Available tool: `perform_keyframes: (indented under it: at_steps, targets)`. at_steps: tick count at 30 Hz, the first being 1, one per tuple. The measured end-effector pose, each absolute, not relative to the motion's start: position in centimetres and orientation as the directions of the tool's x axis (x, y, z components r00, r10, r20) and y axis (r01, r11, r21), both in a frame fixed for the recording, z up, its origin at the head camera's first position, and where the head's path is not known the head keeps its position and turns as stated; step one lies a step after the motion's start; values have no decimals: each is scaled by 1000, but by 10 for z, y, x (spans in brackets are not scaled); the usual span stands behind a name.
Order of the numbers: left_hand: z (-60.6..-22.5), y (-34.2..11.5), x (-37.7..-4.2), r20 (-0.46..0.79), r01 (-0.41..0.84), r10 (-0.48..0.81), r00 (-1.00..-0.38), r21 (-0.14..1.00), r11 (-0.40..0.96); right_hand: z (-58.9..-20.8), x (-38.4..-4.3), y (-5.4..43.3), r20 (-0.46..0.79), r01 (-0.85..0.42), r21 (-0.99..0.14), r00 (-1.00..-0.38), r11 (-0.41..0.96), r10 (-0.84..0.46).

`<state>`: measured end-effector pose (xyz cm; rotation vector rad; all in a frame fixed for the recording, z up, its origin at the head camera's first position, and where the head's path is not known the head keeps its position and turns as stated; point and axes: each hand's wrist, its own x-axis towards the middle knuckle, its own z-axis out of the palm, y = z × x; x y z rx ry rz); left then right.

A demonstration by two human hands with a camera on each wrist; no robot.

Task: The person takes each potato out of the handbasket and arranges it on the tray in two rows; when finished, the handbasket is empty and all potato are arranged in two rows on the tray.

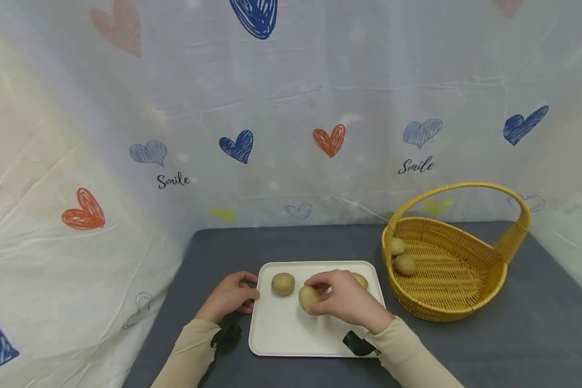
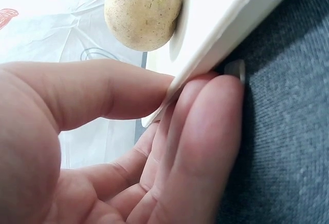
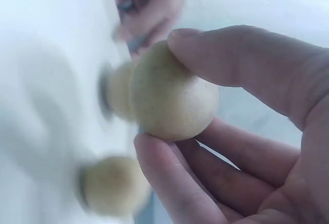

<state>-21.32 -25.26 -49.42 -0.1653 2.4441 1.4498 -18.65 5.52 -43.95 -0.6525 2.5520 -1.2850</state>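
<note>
My right hand [image 1: 345, 299] pinches a potato [image 3: 174, 98] between thumb and fingertips, over the middle of the white tray [image 1: 291, 337]. At the tray's left edge, my left hand [image 1: 230, 296] grips the rim; in the left wrist view the thumb is on top and the curled fingers are underneath. A second potato [image 1: 283, 284] lies on the tray near its upper left, not far from the left fingertips. Partly hidden behind the right hand, a third potato [image 1: 360, 280] rests toward the tray's upper right.
A yellow wicker basket [image 1: 446, 312] with a tall arched handle stands right of the tray. Inside it, at the left wall, lie two potatoes [image 1: 405, 264]. The dark grey tabletop [image 1: 291, 242] meets a white curtain [image 1: 281, 188] printed with hearts at the back.
</note>
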Motion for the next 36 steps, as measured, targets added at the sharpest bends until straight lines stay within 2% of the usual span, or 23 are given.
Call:
perform_keyframes:
  at_steps: [10,16,26,36]
  targets:
    - [-496,-248,-214,-311,-243,70,-948,848,472,-470,-184,14,25,-315,-826,-849,467,-528]
    - [-495,-247,-214,-314,-245,75,-946,849,468,-481,-178,4,20,-324,-814,-845,481,-535]
    - [-494,-249,-215,-309,-241,74,-948,852,465,-482,-176,-4,42,-366,-774,-844,517,-535]
    - [-497,-253,-216,-304,-240,70,-950,857,457,-485,-176,-9,12,-340,-794,-837,503,-547]
